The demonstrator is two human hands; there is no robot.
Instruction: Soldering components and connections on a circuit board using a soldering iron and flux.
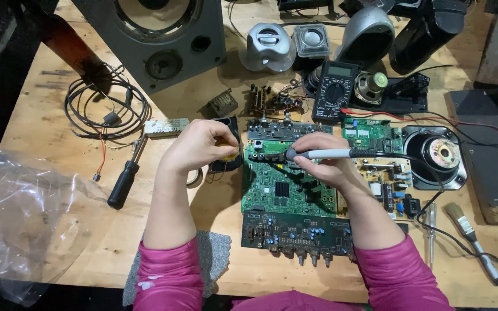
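My right hand [324, 158] grips a grey pen-shaped soldering iron [332, 154], its tip pointing left onto the upper part of a green circuit board [286, 187]. A black cord runs from the iron to the right. My left hand [200, 147] is closed around a small yellow object [230, 154] just left of the board, over a black holder [226, 144]. A dark board with knobs and capacitors [292, 233] lies in front of the green one. Both sleeves are pink.
A multimeter [334, 91] with red leads, small speakers and a large speaker box [157, 40] stand at the back. A screwdriver [123, 181] and coiled wires lie left. A clear plastic bag [24, 213] sits at the left edge. More boards, a speaker driver [439, 152] and a brush [472, 242] are right.
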